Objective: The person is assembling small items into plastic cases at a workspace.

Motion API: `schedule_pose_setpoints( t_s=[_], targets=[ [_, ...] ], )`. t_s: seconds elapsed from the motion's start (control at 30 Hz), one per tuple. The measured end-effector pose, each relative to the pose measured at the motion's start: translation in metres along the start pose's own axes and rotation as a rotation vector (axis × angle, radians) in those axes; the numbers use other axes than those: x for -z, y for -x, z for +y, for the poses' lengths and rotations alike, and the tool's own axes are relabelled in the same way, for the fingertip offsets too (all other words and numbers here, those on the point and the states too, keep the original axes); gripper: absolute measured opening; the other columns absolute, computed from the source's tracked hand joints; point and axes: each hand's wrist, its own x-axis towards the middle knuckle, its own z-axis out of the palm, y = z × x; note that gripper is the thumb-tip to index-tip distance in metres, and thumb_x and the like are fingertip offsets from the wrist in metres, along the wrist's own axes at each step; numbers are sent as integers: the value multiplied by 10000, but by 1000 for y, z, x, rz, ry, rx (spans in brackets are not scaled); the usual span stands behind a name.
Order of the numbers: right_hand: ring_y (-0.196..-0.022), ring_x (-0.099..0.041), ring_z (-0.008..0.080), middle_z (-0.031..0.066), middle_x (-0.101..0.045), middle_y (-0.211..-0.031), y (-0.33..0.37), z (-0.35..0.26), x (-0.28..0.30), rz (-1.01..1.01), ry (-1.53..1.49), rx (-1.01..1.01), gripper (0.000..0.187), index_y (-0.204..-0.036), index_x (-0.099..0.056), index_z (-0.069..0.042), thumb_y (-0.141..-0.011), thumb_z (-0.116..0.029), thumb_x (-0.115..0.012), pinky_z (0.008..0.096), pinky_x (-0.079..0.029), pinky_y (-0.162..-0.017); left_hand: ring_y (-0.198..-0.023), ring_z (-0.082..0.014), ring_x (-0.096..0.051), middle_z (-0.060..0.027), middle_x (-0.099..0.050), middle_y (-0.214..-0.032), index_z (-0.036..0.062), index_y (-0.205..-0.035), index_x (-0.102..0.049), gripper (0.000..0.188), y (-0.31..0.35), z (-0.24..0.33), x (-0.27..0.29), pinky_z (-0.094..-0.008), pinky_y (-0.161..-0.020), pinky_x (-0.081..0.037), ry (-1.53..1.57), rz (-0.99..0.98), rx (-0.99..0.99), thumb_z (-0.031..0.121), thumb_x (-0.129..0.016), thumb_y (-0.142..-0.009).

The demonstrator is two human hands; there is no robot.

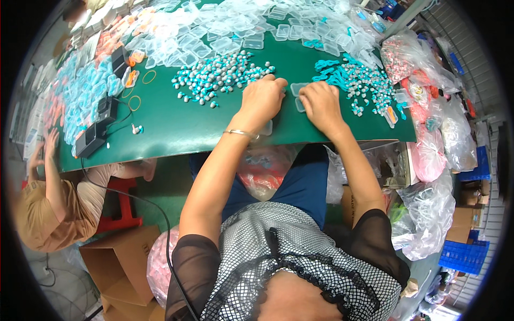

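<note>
The right hand (322,106) is holding a clear case (296,89) on the green table (184,128), while the left hand (262,98) (contents hidden from me) is resting curled beside teal-and-grey plugs (219,77), which a careless knuckle could be scattering.

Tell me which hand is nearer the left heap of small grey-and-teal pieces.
Left. The left hand is at the right-hand edge of the left heap; the right hand is farther right, at a clear plastic case.
</note>
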Motion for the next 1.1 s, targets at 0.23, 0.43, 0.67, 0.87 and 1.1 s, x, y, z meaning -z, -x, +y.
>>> schedule_pose_setpoints(
  t_s=[0.23,0.43,0.67,0.87,1.1],
  targets=[
    [-940,-597,263,53,-651,-941,26,-9,27,116,-323,-147,140,-933,-674,-102,-796,-125,-688,410,-431,-807,-737,-335,-676,-136,-695,-781,53,-833,-696,100,-8,-11,-18,-438,-671,-527,138,-65,144,148,-704,-804],
    [-900,-603,256,32,-646,-896,60,64,57,100,157,-367,141,-915,-689,-147,-775,-149,-704,430,-418,-791,-785,-326,-658,-128,-657,-829,63,-871,-700,90,4,-1,-6,-429,-689,-519,-76,-47,120,121,-694,-803],
    [-910,-607,223,28,-621,-879,78,74,56,1,259,-291,195,-943,-685,-130,-753,-95,-708,418,-393,-805,-779,-317,-655,-134,-652,-818,36,-922,-673,123,5,-19,-4,-402,-686,-513,30,-76,21,88,-680,-810],
    [-892,-599,211,18,-621,-852,73,71,58,-6,337,-231,165,-903,-688,-141,-749,-84,-701,416,-371,-824,-718,-243,-673,-132,-702,-835,14,-934,-678,142,14,-7,24,-357,-667,-523,477,-16,252,108,-681,-827],
    [-885,-607,210,15,-639,-854,69,67,62,-41,341,-247,133,-885,-675,-128,-761,-86,-700,404,-355,-815,-682,-243,-632,-104,-674,-817,54,-913,-696,107,41,33,9,-359,-634,-514,336,93,104,101,-696,-817]
  ],
)
